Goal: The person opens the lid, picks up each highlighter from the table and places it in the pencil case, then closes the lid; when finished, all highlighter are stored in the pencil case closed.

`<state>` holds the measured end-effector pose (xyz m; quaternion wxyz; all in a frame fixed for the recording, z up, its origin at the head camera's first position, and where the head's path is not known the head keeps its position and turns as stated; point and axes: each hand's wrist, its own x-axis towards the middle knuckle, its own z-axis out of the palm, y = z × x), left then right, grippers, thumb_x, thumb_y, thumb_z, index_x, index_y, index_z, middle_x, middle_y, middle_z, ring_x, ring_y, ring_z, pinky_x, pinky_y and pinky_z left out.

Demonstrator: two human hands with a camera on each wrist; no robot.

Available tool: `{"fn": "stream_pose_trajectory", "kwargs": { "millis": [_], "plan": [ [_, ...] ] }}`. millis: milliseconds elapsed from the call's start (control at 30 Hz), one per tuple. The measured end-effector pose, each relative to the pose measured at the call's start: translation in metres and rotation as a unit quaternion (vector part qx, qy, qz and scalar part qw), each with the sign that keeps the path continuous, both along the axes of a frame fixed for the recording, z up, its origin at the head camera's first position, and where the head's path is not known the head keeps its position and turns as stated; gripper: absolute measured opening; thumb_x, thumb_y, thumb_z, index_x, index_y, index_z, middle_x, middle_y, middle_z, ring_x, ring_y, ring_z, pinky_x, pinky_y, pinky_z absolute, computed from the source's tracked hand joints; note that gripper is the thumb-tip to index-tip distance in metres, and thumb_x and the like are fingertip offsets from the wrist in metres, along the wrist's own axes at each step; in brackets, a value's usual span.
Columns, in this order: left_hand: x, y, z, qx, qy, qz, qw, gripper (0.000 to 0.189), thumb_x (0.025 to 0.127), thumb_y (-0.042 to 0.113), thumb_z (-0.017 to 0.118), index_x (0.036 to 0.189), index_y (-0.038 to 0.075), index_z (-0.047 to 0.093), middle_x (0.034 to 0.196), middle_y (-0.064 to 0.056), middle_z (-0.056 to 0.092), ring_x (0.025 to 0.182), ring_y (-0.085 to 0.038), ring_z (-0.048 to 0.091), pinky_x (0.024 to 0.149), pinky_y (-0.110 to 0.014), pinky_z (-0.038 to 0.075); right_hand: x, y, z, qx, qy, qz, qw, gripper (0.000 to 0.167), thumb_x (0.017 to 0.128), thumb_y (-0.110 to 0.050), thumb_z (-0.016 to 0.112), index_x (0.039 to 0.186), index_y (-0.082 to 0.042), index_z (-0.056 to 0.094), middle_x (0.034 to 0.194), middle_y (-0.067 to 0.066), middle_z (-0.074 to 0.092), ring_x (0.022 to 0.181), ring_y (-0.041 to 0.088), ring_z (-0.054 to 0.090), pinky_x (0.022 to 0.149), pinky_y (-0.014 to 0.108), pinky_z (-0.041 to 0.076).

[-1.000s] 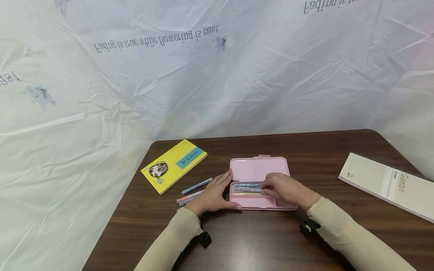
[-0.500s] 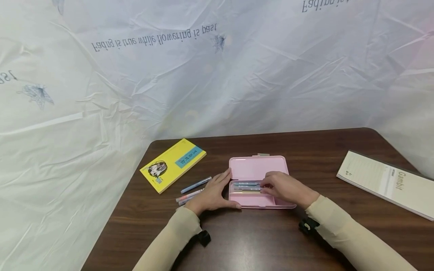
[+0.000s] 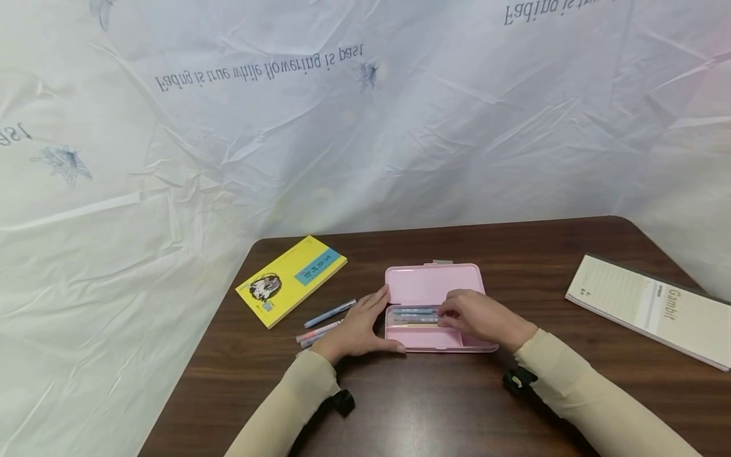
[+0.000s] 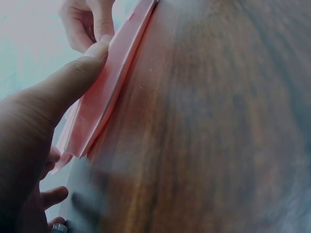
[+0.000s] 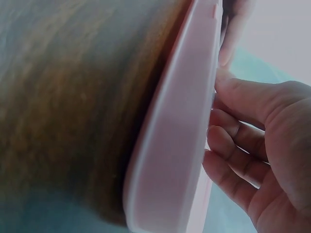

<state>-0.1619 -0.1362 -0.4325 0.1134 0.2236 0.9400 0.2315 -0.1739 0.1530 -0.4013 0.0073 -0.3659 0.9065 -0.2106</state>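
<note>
Hardly anything has moved since a second ago: both hands stay at the same pink case, and the head view has shifted only slightly. Nearest are two cream sleeves (image 3: 285, 412), each with a small black device (image 3: 344, 402) at the wrist, reaching over a dark brown wood-grain table (image 3: 428, 406). On the left, the left hand (image 3: 354, 329) has its fingers extended and its thumb spread apart from them; the thumb touches the near edge of the case and the fingertips reach its left side. From the right, the right hand (image 3: 485, 315) has its fingers bent over the case; the tips are at the pens, but whether they pinch one cannot be told. Between the hands, the pink case (image 3: 425, 338) lies open on the table, with a shallow compartment in front, a row of slim pens (image 3: 415, 311) in blue, grey and yellow behind it, and the lid (image 3: 435, 285) folded back. Left of the case, loose pens (image 3: 330, 313) lie partly hidden by the left hand. Well to the right is a cream notepad (image 3: 639, 311); far left, a yellow book (image 3: 285, 270). Behind hangs a wrinkled white sheet (image 3: 457, 158) with flipped lettering.
</note>
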Motion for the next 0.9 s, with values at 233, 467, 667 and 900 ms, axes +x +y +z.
{"fn": "stream_pose_trajectory", "kwargs": {
  "millis": [233, 467, 667, 900],
  "plan": [
    [-0.001, 0.0, 0.0, 0.002, 0.001, -0.002, 1.0, 0.12, 0.072, 0.076, 0.07, 0.161, 0.022, 0.012, 0.167, 0.011, 0.002, 0.153, -0.026, 0.011, 0.119, -0.055, 0.018, 0.001, 0.004, 0.004, -0.008, 0.014, -0.008, 0.9998, 0.015, 0.09, -0.021, 0.075, 0.101, -0.01, 0.078, 0.091, -0.008, 0.068, 0.08, 0.004, 0.059, 0.074, 0.031, 0.055],
    [0.0, 0.0, 0.0, 0.0, 0.003, -0.005, 1.0, 0.12, 0.072, 0.076, 0.07, 0.161, 0.022, 0.012, 0.167, 0.011, 0.002, 0.153, -0.026, 0.011, 0.119, -0.055, 0.017, 0.0, 0.014, 0.008, -0.01, 0.045, -0.018, 0.9988, 0.024, 0.09, -0.024, 0.075, 0.107, -0.005, 0.076, 0.098, 0.001, 0.07, 0.089, 0.013, 0.064, 0.081, 0.039, 0.056],
    [0.001, 0.001, 0.0, 0.003, 0.005, -0.007, 1.0, 0.119, 0.073, 0.076, 0.07, 0.161, 0.021, 0.012, 0.167, 0.011, 0.002, 0.153, -0.026, 0.011, 0.119, -0.056, 0.017, 0.002, 0.032, 0.012, -0.009, 0.067, -0.034, 0.9972, 0.034, 0.09, -0.026, 0.076, 0.113, -0.002, 0.073, 0.106, 0.008, 0.07, 0.098, 0.023, 0.065, 0.087, 0.044, 0.054],
    [0.002, 0.002, 0.001, 0.0, 0.005, 0.0, 1.0, 0.12, 0.072, 0.077, 0.07, 0.161, 0.021, 0.013, 0.167, 0.011, 0.003, 0.153, -0.026, 0.012, 0.119, -0.056, 0.019, 0.009, 0.053, 0.015, 0.018, 0.041, -0.075, 0.9961, 0.06, 0.087, -0.039, 0.076, 0.13, 0.001, 0.063, 0.129, 0.018, 0.062, 0.119, 0.035, 0.058, 0.099, 0.053, 0.047]
  ]
}}
